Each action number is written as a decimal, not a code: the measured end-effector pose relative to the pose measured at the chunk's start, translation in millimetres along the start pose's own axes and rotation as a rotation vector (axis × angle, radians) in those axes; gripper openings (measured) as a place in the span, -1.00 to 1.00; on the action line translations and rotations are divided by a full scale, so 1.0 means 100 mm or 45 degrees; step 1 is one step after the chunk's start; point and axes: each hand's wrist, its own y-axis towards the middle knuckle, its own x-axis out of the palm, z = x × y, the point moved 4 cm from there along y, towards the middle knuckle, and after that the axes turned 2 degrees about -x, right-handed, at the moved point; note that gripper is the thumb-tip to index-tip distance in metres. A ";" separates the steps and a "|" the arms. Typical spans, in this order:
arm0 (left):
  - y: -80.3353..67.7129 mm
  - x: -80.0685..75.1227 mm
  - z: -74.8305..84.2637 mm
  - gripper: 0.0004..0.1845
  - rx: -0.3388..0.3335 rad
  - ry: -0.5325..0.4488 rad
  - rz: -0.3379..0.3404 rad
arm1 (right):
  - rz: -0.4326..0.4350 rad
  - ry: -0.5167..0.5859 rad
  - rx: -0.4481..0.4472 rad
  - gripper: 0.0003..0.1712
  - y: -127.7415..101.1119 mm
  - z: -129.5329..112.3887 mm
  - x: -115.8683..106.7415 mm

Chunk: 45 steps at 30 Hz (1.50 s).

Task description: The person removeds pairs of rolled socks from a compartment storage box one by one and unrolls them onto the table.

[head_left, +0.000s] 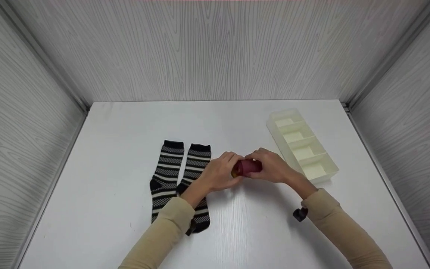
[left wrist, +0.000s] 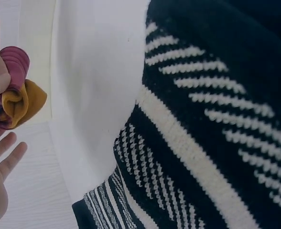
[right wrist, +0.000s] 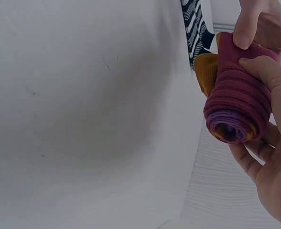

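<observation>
Both hands met over the middle of the counter (head_left: 237, 231) and curled around one rolled sock (head_left: 248, 167). The left hand (head_left: 220, 172) pinched its mustard-yellow end with thumb and fingers; the right hand (head_left: 273, 164) wrapped the maroon body, thumb pressed on top. The roll sat between the two palms, held just above the counter. It was a tight cylinder of ribbed maroon knit with purple and yellow showing at its open end. A pair of black-and-white striped socks (head_left: 170, 175) lay flat just beside the left hand, and a cream divided tray (head_left: 330, 164) stood near the right.
</observation>
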 end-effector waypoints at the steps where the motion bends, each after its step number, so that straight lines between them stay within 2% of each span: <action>1: 0.00 0.00 0.00 -0.46 0.001 -0.004 0.009 | 0.009 0.003 -0.005 -0.50 0.00 -0.01 0.01; 7: -0.03 -0.03 -0.01 -0.50 -0.022 -0.072 0.059 | 0.094 0.022 -0.050 -0.57 -0.03 -0.04 0.03; 12: -0.07 -0.07 -0.04 -0.53 -0.089 -0.189 0.070 | 0.253 -0.007 -0.139 -0.51 -0.09 -0.08 0.08; 17: -0.12 -0.13 -0.10 -0.55 -0.173 -0.322 0.075 | 0.426 -0.147 -0.320 -0.29 -0.18 -0.10 0.12; 23: -0.20 -0.17 -0.16 -0.56 -0.250 -0.453 0.050 | 0.519 -0.350 -0.489 -0.14 -0.25 -0.09 0.16; 30: -0.24 -0.17 -0.15 -0.56 -0.300 -0.582 -0.036 | 0.511 -0.330 -0.514 -0.22 -0.26 -0.12 0.20; 37: -0.29 -0.14 -0.16 -0.54 -0.336 -0.618 -0.090 | 0.456 -0.143 -0.456 -0.36 -0.24 -0.15 0.20; 42: -0.36 -0.14 -0.13 -0.48 -0.291 -0.558 -0.099 | 0.408 -0.004 -0.427 -0.41 -0.27 -0.18 0.23; 45: -0.42 -0.16 -0.08 -0.48 -0.232 -0.509 -0.079 | 0.357 0.058 -0.401 -0.43 -0.31 -0.21 0.25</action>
